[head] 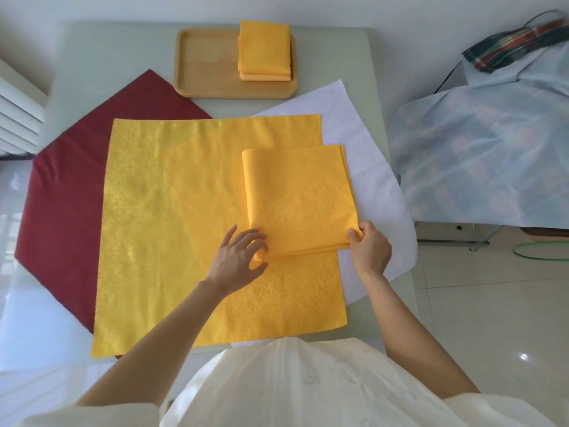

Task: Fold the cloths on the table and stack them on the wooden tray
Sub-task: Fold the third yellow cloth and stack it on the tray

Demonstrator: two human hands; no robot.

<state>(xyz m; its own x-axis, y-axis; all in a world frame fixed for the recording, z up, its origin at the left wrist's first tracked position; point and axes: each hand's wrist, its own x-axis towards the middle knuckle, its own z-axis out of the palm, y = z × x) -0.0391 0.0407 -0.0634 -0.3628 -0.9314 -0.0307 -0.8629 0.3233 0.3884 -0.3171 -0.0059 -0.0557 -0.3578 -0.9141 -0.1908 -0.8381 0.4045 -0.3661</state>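
Both hands, left hand (238, 257), right hand (368, 246) (pinching), folded yellow cloth (297, 198).

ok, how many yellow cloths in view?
4. Two folded yellow cloths stacked on the wooden tray: upper, lower. One folded yellow cloth held at its near corners by both hands. One flat yellow cloth beneath it. Others may be hidden underneath.

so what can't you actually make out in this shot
- White cloth, head view: mostly covered by the flat yellow cloth and folded yellow cloth.
- Red cloth: right part hidden under the flat yellow cloth.
- Stack on the wooden tray: cloth count unclear, edges too small.
- Left hand: fingertips hidden at the fold.
- Right hand: grip underside hidden.
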